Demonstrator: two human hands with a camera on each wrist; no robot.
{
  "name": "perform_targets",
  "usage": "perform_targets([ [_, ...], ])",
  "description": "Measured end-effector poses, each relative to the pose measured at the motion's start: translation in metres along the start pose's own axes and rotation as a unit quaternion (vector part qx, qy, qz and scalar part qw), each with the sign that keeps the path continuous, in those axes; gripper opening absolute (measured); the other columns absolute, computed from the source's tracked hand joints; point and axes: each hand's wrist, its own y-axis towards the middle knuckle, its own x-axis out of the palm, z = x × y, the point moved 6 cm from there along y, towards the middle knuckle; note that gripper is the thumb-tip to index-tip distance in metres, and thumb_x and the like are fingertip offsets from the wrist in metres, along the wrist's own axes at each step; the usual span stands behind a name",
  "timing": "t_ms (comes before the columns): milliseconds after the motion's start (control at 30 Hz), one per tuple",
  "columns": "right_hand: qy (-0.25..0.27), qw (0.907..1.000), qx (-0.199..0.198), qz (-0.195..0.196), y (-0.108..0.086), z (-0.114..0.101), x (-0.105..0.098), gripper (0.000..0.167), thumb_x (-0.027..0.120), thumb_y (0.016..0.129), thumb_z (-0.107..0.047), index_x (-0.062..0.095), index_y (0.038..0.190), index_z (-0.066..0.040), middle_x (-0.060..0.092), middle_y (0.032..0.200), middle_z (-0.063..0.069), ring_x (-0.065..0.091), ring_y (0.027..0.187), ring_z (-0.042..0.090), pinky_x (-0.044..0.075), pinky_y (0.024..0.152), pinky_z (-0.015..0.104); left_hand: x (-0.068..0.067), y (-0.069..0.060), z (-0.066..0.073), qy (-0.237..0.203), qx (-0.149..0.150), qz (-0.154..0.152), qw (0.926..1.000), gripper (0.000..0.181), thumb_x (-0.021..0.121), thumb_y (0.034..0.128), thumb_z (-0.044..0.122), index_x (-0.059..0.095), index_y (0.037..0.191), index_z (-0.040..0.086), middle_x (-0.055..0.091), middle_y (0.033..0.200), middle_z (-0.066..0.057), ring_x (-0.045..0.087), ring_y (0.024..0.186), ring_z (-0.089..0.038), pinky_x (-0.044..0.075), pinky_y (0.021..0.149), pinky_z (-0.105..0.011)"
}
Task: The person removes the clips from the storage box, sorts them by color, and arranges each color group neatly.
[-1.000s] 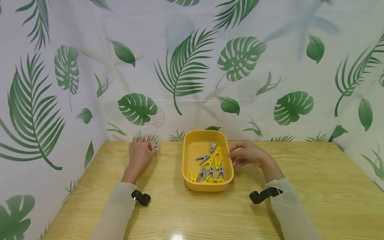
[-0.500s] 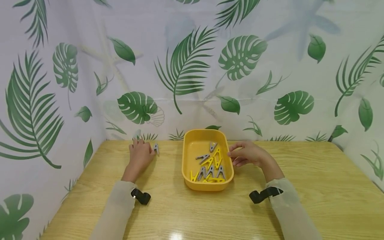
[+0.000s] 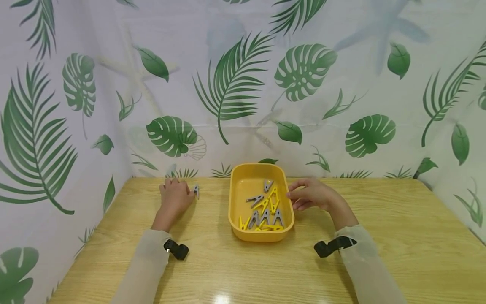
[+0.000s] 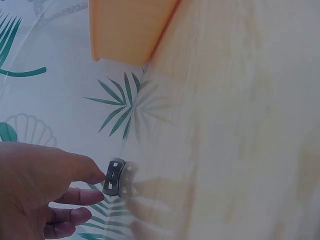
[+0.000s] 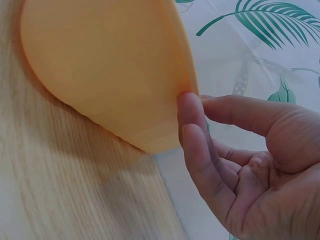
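My left hand [image 3: 176, 197] is low over the left part of the table, its thumb at a small grey clothespin [image 3: 196, 191]. In the left wrist view the thumb tip meets the clothespin's [image 4: 114, 177] side, and the other fingers of the hand [image 4: 45, 192] are slightly bent and apart. A yellow bin [image 3: 261, 237] holds several grey clothespins [image 3: 255, 219] and several yellow ones [image 3: 274, 206]. At the bin's right wall my right hand [image 3: 313, 195] pinches the rim; its thumb and index finger [image 5: 190, 107] lie on either side of the bin's edge [image 5: 192, 75].
The wooden table [image 3: 243, 270] reaches back to a white cloth [image 3: 243, 143] printed with green leaves, which also hangs along the left side. Black straps with small black devices circle both wrists.
The small grey clothespin by my left hand has shifted slightly toward me, and that hand has come slightly nearer too. My right hand stays on the rim.
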Motion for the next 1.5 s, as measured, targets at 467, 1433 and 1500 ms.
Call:
perform_targets([
  [467, 0.003, 1.0000, 0.000, 0.000, 0.002, 0.002, -0.001, 0.034, 0.065, 0.100, -0.018, 0.056, 0.123, 0.005, 0.070, 0.082, 0.004, 0.070, 0.067, 0.013, 0.062, 0.073, 0.034, -0.005, -0.003, 0.001, -0.013, -0.008, -0.006, 0.9999, 0.035, 0.061, 0.0992, 0.032, 0.063, 0.111, -0.001, 0.058, 0.118, -0.026, 0.042, 0.118, -0.046, 0.030, 0.099, -0.059],
  [1433, 0.001, 0.9999, 0.006, 0.009, 0.003, 0.003, -0.003, 0.033, 0.064, 0.100, -0.018, 0.057, 0.124, 0.004, 0.071, 0.084, 0.006, 0.070, 0.067, 0.014, 0.062, 0.074, 0.034, -0.004, -0.016, 0.165, 0.044, 0.343, 0.001, 0.9384, 0.014, 0.069, 0.0962, 0.022, 0.065, 0.105, 0.011, 0.057, 0.101, -0.009, 0.040, 0.093, -0.026, 0.032, 0.082, -0.042],
  [1500, 0.002, 0.9999, 0.008, 0.009, 0.003, 0.003, -0.003, 0.033, 0.064, 0.100, -0.018, 0.056, 0.124, 0.004, 0.071, 0.086, 0.007, 0.070, 0.067, 0.015, 0.062, 0.074, 0.034, 0.004, -0.015, 0.166, 0.062, 0.347, -0.014, 0.9356, 0.015, 0.070, 0.0953, 0.024, 0.065, 0.104, 0.013, 0.056, 0.099, -0.007, 0.040, 0.093, -0.025, 0.033, 0.084, -0.042],
])
